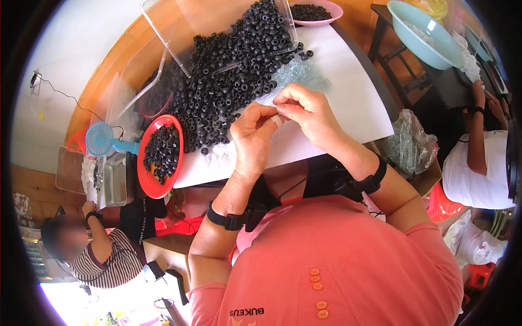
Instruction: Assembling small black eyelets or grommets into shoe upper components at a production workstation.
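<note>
My left hand (252, 138) and my right hand (312, 115) meet over the near part of the white tabletop (348, 100). Both are closed, with thumbs and forefingers pinched together at nearly the same spot. What they hold is too small to make out; a small white patch shows at the left thumb tip. Just beyond them lies a heap of small clear pieces (304, 76). A large heap of black, ring-like pieces with holes (217, 87) spreads to the left and far side. Some small white pieces (220, 156) lie beside my left wrist.
A clear plastic bin (294, 32) lies tipped around the black heap. At left stand a red bowl (145, 179) of black pieces, a blue fan (100, 139) and a metal tray (114, 182). A pink bowl (338, 12) is at the back. Co-workers sit on both sides.
</note>
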Available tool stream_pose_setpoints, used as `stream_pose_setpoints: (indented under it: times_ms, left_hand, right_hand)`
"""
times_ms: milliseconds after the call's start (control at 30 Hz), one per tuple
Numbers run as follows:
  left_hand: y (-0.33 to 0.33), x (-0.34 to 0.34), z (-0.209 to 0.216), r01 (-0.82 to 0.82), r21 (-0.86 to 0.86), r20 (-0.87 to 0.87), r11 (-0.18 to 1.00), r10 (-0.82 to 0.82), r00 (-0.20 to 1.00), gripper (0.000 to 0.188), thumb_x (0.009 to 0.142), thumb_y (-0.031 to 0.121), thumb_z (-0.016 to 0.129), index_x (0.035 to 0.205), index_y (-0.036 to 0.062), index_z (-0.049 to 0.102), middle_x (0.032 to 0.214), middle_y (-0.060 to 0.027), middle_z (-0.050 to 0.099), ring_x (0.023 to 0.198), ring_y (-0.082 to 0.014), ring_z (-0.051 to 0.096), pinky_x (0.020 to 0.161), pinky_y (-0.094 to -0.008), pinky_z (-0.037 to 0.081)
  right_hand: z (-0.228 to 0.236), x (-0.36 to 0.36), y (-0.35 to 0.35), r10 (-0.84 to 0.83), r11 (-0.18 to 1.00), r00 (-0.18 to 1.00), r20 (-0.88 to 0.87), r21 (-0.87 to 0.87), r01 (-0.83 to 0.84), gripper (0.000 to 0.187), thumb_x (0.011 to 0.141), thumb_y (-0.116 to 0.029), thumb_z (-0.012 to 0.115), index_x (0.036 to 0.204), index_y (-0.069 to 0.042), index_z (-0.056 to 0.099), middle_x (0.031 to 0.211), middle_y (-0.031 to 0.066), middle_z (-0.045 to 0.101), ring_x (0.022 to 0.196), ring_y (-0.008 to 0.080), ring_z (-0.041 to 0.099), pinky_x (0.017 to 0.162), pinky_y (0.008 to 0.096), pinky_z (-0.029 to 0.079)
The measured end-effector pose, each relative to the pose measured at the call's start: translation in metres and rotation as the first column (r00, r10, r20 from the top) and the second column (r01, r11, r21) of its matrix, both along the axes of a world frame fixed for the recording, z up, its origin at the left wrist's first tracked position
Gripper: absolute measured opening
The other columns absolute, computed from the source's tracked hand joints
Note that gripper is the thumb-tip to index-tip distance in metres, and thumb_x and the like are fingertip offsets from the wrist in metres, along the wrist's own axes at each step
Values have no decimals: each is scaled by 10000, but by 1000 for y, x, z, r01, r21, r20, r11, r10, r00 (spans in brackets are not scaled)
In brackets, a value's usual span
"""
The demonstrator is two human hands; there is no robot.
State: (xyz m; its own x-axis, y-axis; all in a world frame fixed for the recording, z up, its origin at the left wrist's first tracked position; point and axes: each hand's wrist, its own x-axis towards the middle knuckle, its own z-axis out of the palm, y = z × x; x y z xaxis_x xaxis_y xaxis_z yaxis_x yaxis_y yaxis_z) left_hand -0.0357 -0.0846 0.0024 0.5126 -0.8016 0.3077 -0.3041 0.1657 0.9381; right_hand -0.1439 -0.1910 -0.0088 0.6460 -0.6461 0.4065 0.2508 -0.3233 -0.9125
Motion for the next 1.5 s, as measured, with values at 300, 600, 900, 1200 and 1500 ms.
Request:
stream_pose_setpoints:
  times_ms: [300,600,900,1200,1500]
  left_hand:
    - [1,3,6,85,150,-370,985,-24,929,127,865,61,681,903,-60,671,758,-97,665,595,-109,559,504,-224,407]
    - [4,-4,6,-23,124,-106,992,37,994,112,856,35,673,942,-37,685,763,-61,647,591,-76,533,486,-202,396]
    - [1,3,2,62,190,-344,980,7,939,156,853,53,699,974,-43,674,757,-47,634,596,-62,523,479,-202,391]
    - [5,1,2,18,127,-39,992,-13,999,147,850,68,716,936,-40,667,726,-48,631,575,-59,517,465,-193,377]
    - [3,8,8,136,245,-387,960,-32,922,147,873,87,688,906,-52,656,702,-81,630,530,-103,542,402,-214,357]
  right_hand:
    - [1,-7,3,69,996,997,25,54,-70,66,919,-7,608,982,-10,587,853,42,633,778,97,587,689,250,486]
    - [-6,-9,0,59,993,997,41,96,-63,87,916,20,593,999,-5,581,902,37,636,815,87,589,713,241,490]
    - [-4,-11,4,93,994,994,61,54,-96,101,906,50,569,988,-8,576,908,39,639,843,108,613,746,250,501]
    - [-5,-12,2,114,988,992,56,100,-119,131,895,59,569,1004,-12,578,931,29,626,870,101,605,766,257,504]
    - [-6,-12,4,101,995,990,102,17,-103,149,886,68,577,1005,-21,568,881,30,612,820,95,591,752,250,496]
